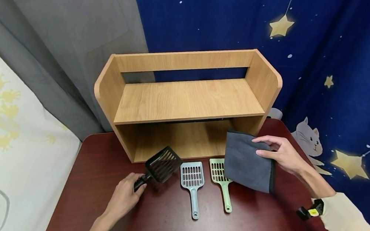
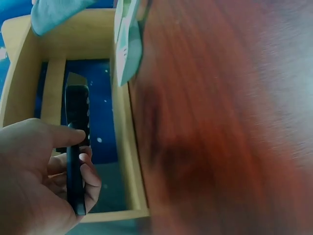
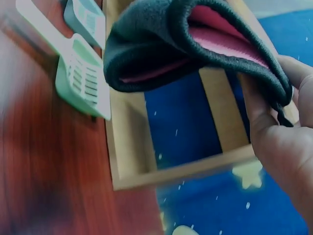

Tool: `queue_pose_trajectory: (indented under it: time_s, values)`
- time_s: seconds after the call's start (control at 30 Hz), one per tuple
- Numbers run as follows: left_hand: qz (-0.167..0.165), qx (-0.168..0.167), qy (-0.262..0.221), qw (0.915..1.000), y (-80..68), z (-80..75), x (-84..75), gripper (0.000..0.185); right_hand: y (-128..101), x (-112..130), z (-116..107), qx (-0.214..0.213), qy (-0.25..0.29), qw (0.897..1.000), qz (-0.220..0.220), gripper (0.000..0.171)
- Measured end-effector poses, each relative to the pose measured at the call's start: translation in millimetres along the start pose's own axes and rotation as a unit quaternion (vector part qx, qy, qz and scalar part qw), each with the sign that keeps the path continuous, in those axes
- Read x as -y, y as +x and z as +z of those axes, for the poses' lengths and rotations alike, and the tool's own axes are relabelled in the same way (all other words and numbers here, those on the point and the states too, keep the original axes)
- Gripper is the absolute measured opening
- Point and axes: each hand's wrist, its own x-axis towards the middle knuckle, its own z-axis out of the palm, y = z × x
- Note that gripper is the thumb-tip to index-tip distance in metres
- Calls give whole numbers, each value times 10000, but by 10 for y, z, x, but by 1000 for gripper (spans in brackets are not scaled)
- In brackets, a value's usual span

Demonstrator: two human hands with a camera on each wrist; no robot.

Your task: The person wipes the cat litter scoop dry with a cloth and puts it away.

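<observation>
On the dark red wooden table (image 1: pixel 168 225), the left hand (image 1: pixel 124 197) curls around the handle of a black slotted plastic scoop (image 1: pixel 159 166), lifting it, while the right hand (image 1: pixel 284 154) pinches a folded dark grey cloth (image 1: pixel 246 161) raised before the light wooden shelf (image 1: pixel 187 100).

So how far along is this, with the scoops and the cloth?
Early, it seems. Nothing looks finished: the wooden shelf holds nothing. In hand: the left hand grips the black scoop by its handle, and the right hand holds the grey cloth. Left: the blue scoop and green scoop lie untouched on the table.
</observation>
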Motion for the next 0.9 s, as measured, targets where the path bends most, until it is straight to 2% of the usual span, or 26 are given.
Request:
queue_pose_trajectory:
  time_s: [0.17,0.4,0.7,0.9]
  values:
    - [213,109,-12,9997,138,-43,-124,24,46,138,135,-185,-56,9997,141,40]
    - [688,146,-56,9975,326,-25,-298,12,84,287,303,-388,-63,9991,162,41]
    - [1405,250,-31,9898,478,90,-553,19,196,528,555,-401,268,9978,-459,46]
    - [1594,375,11,9865,539,195,-721,20,352,629,894,-323,396,9970,-588,41]
